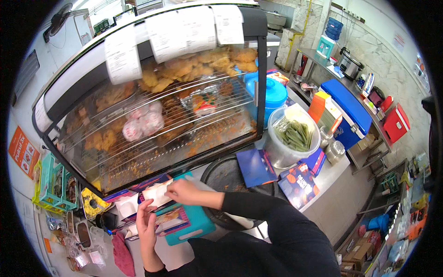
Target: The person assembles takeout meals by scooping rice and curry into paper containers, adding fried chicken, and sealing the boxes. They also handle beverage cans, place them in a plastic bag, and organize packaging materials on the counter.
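Note:
My right hand (183,192) reaches over a printed cardboard food box, its bent fingertips at the edge of white paper (157,194) inside. Whether the fingers pinch the paper is hidden. My left hand (147,220) is raised beside the boxes, thumb and fingers apart, with nothing in it. Another white paper piece (127,206) sits in a box to its left. Under and beside my hands lie a printed box (172,221) and a teal cutting board (197,221). Behind them rises a glass food warmer (173,147) holding fried chicken pieces (204,65) and wrapped round packets (143,124) on wire racks.
Right of the boards are a round black tray (221,173), flat printed boxes (298,185) and a clear tub (277,152) of green packets. A pink cloth (123,254) and a yellow-stained tray (94,204) lie left. Receipts (183,33) hang over the warmer.

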Tool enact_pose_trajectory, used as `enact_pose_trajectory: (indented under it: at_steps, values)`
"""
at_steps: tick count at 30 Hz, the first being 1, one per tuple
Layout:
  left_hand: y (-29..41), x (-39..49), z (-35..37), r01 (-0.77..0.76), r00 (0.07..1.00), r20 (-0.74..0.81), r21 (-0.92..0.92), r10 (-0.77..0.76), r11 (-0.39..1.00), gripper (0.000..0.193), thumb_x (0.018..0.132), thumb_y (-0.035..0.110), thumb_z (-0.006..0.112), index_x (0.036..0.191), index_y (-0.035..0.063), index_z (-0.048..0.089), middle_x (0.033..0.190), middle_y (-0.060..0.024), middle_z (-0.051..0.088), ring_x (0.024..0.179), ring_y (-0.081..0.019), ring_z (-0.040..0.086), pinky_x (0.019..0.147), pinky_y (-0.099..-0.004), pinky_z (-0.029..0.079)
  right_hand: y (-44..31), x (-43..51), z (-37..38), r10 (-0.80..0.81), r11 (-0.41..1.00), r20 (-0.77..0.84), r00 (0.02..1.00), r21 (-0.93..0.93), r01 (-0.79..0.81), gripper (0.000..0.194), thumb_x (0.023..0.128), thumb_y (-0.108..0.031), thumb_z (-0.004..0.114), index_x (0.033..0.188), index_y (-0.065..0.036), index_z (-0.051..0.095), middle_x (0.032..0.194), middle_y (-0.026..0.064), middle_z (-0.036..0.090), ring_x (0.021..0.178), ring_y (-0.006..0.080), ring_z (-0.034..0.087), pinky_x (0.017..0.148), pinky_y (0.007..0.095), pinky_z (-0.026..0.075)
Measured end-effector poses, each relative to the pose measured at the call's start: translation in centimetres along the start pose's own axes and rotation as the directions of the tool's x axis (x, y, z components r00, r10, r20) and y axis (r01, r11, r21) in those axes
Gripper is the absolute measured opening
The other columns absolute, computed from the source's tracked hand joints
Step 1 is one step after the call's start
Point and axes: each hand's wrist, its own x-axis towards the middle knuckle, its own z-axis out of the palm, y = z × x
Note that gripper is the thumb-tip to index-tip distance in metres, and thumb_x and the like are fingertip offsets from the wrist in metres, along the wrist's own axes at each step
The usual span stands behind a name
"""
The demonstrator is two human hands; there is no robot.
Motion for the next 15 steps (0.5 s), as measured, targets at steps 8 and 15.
enact_pose_trajectory:
  at_steps: [8,15]
  values:
    - [2.7,1.7,11.4,0.104,0.994,0.028,-0.152,-0.101,0.983,0.04,0.097,0.004,0.062,0.136,0.0009,0.054,0.132,-0.0106,0.061,0.114,-0.0171,0.06,0.1,-0.0312,0.047,9.6,-1.7,-40.1,-0.34,0.94,-0.925,0.168,-0.341,0.022,0.012,0.101,-0.011,0.059,0.096,-0.002,0.052,0.088,0.0097,0.05,0.081,0.0236,0.048,0.075,0.0357,0.042]
    - [6.8,8.0,13.8,-0.151,0.988,-0.015,0.14,0.154,0.979,0.037,0.097,0.01,0.063,0.133,0.0034,0.059,0.128,-0.0078,0.063,0.113,-0.0167,0.06,0.096,-0.0316,0.046,10.3,3.0,-34.4,-0.352,0.851,-0.852,0.387,-0.464,-0.247,0.029,0.095,-0.016,0.069,0.113,0.003,0.057,0.107,0.0207,0.057,0.108,0.0404,0.052,0.095,0.0482,0.04]
